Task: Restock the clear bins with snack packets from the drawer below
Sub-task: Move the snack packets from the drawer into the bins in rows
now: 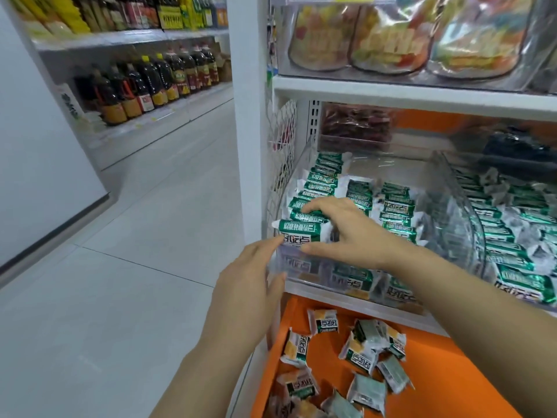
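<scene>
Green-and-white snack packet (297, 233) pinched by right hand (349, 233) at clear bin (316, 271) front, left hand (250, 282) flat-fingered against bin wall, orange drawer (446, 363) below.

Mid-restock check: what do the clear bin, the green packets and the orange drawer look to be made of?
Clear bin: rigid transparent plastic, glossy; packets show through its walls. Green packets: thin shiny film, probably plastic or foil laminate, with crimped white ends. Orange drawer: smooth matt sheet, painted metal or plastic; cannot tell which.
</scene>
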### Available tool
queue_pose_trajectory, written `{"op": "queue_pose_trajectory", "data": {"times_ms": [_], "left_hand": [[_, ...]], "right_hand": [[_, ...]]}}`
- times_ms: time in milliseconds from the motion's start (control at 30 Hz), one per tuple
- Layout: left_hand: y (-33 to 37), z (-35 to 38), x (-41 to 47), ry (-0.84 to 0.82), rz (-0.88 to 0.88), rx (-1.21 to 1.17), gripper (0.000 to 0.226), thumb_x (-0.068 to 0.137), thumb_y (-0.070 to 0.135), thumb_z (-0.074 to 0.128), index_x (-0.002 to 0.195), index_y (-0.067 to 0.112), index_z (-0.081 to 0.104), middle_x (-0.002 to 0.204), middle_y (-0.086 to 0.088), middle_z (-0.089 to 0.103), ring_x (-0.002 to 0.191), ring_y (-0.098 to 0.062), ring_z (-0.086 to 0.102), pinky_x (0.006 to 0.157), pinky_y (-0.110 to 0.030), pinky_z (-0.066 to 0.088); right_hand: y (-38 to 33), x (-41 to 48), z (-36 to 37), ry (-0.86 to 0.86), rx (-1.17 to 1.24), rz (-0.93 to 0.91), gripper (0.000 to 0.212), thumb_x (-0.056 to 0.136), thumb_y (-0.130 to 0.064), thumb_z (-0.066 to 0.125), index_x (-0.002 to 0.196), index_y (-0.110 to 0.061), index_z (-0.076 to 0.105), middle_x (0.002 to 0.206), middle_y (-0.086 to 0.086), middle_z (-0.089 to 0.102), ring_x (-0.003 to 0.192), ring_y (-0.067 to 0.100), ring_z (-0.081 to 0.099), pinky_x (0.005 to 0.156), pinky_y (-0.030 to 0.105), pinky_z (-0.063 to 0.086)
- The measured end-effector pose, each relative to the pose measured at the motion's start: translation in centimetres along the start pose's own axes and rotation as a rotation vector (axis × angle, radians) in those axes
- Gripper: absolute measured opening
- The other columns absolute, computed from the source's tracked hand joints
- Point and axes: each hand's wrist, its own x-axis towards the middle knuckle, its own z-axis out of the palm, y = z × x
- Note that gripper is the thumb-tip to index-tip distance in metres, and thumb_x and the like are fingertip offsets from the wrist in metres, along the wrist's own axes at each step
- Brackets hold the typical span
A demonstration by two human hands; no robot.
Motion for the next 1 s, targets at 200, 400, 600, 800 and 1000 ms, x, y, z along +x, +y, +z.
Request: {"op": "queue_pose_trajectory", "data": {"times_ms": [200, 400, 600, 800, 1000], "left_hand": [[0.4, 0.6, -0.1, -0.004, -0.044, -0.046, 0.059, 0.093, 0.035, 0.054, 0.144, 0.043, 0.026, 0.145, 0.017, 0.040, 0.128, -0.002, 0.040, 0.102, -0.021, 0.035], [0.4, 0.8, -0.7, -0.040, 0.000, -0.071, 0.063, 0.093, 0.035, 0.054, 0.146, 0.045, 0.020, 0.147, 0.022, 0.033, 0.132, 0.000, 0.036, 0.101, -0.015, 0.028], [0.1, 1.0, -0.7, -0.044, 0.020, -0.044, 0.064, 0.095, 0.031, 0.053, 0.147, 0.044, 0.018, 0.152, 0.022, 0.026, 0.136, 0.000, 0.031, 0.103, -0.014, 0.024], [-0.1, 1.2, -0.7, -0.041, 0.021, -0.054, 0.064, 0.095, 0.029, 0.054, 0.147, 0.042, 0.019, 0.152, 0.021, 0.026, 0.136, 0.000, 0.030, 0.105, -0.014, 0.024], [-0.1, 0.8, -0.7, -0.024, 0.022, -0.074, 0.064, 0.093, 0.032, 0.058, 0.146, 0.043, 0.024, 0.148, 0.020, 0.033, 0.131, -0.001, 0.038, 0.107, -0.023, 0.036]], "right_hand": [[-2.2, -1.1, 0.2, 0.056, -0.382, 0.054, 0.071, 0.090, -0.060, 0.047, 0.150, -0.040, 0.015, 0.160, -0.007, 0.000, 0.144, 0.020, 0.006, 0.116, 0.041, 0.015], [-3.1, -2.0, 1.5, 0.176, -0.211, 0.073, 0.053, 0.096, -0.036, 0.051, 0.146, -0.038, 0.032, 0.157, -0.005, 0.023, 0.144, 0.019, 0.020, 0.113, 0.037, 0.027], [-2.4, -1.5, 2.1, 0.059, -0.319, 0.069, 0.051, 0.103, -0.039, 0.029, 0.152, -0.028, 0.018, 0.162, -0.004, 0.002, 0.148, 0.019, -0.003, 0.114, 0.041, 0.025], [-1.7, -0.8, 2.0, 0.055, -0.132, 0.045, 0.051, 0.103, -0.036, 0.032, 0.151, -0.024, 0.022, 0.161, -0.006, 0.006, 0.147, 0.013, 0.004, 0.116, 0.028, 0.008], [-1.4, -1.4, 1.3, -0.048, -0.061, 0.016, 0.055, 0.102, -0.037, 0.034, 0.153, -0.025, 0.017, 0.161, -0.008, 0.002, 0.147, 0.011, 0.003, 0.117, 0.027, 0.007]]}}
